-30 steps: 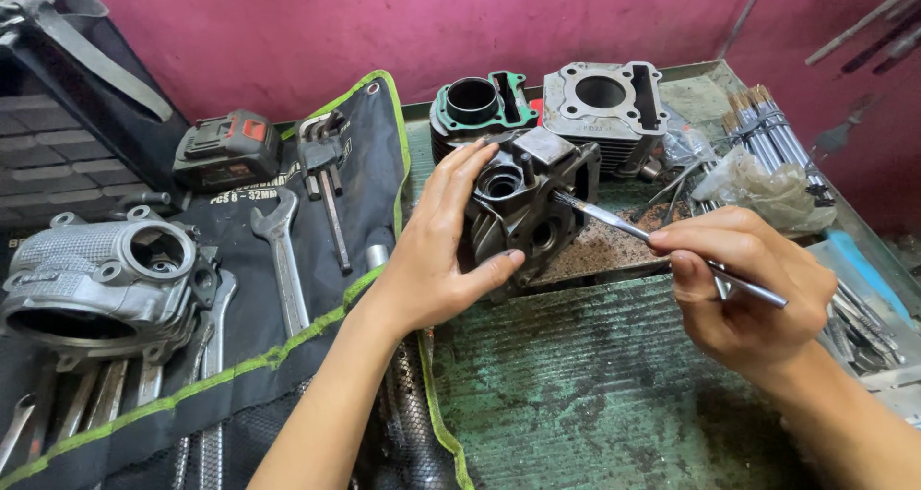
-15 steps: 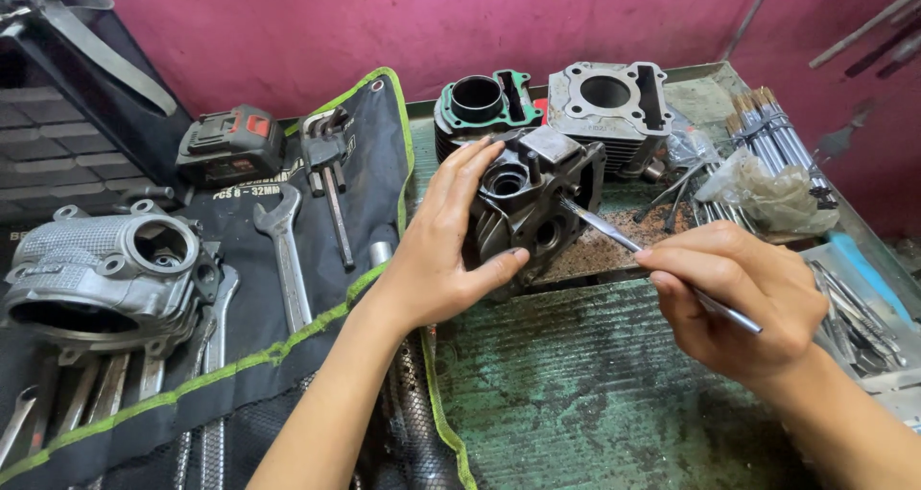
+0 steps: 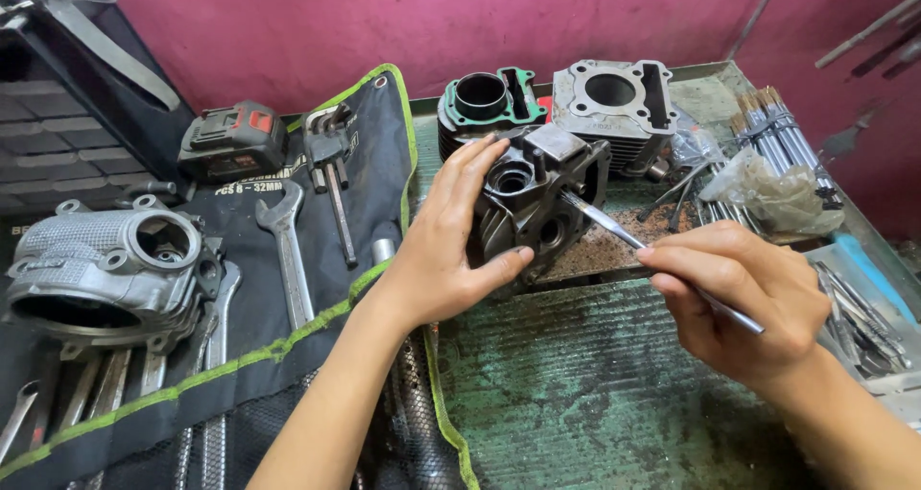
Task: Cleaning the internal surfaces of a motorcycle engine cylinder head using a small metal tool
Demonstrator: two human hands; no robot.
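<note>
a green worn workbench (image 3: 595,394) bears a dark cylinder head (image 3: 542,202), propped upright near its middle. the left hand (image 3: 451,250) grasps its near side, fingers wrapped. the right hand (image 3: 743,298) pinches a thin metal pick (image 3: 614,226), tip touching the head.

1. We work at a counter (image 3: 595,404) with a worn green, rust-stained top.
2. On its left side lies our black tool roll (image 3: 240,356) with green edging.
3. At the back stand a cylinder block with a green gasket (image 3: 484,101) and a grey finned cylinder (image 3: 614,101), just beside each other.
4. In front of them sits a dark cylinder head (image 3: 542,207).
5. A bundle of thin brushes (image 3: 782,135) lies on the right.
</note>
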